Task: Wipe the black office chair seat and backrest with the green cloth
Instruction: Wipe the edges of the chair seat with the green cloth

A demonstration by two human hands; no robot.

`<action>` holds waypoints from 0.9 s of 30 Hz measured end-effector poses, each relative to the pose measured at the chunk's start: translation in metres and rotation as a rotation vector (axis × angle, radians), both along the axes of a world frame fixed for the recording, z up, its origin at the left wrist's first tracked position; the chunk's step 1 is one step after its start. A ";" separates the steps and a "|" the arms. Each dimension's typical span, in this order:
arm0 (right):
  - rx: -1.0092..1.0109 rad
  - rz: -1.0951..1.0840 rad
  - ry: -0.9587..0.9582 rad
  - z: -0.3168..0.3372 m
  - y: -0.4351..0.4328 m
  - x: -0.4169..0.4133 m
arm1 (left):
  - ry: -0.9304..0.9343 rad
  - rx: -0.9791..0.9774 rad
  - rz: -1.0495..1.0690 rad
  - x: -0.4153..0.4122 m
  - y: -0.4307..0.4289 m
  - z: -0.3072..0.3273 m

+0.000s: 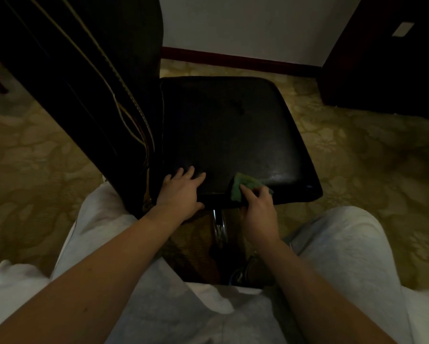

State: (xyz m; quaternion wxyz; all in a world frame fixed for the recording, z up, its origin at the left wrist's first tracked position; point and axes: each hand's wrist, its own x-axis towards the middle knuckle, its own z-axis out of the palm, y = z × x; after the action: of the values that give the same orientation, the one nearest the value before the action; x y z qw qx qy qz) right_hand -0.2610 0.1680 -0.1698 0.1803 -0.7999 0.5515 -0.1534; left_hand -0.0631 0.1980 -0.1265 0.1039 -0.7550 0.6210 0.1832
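Gleaming black seat (233,135) | crumpled green cloth (245,186) on near edge

The backrest (84,70) runs off the top edge; the right hand (258,214) covers part of the green cloth (248,182).

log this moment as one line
step: seat wipe | right hand: grips cloth at seat's near edge | left hand: flat on seat
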 end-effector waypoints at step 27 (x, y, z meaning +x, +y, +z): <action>0.015 0.144 -0.033 0.003 0.008 0.010 | 0.043 -0.003 -0.070 0.011 0.009 0.015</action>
State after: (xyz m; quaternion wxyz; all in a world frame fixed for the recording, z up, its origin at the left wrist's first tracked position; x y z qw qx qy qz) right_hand -0.2508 0.1760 -0.1664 0.2059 -0.8334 0.4907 -0.1493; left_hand -0.0518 0.2071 -0.1113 0.0960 -0.7287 0.6495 0.1945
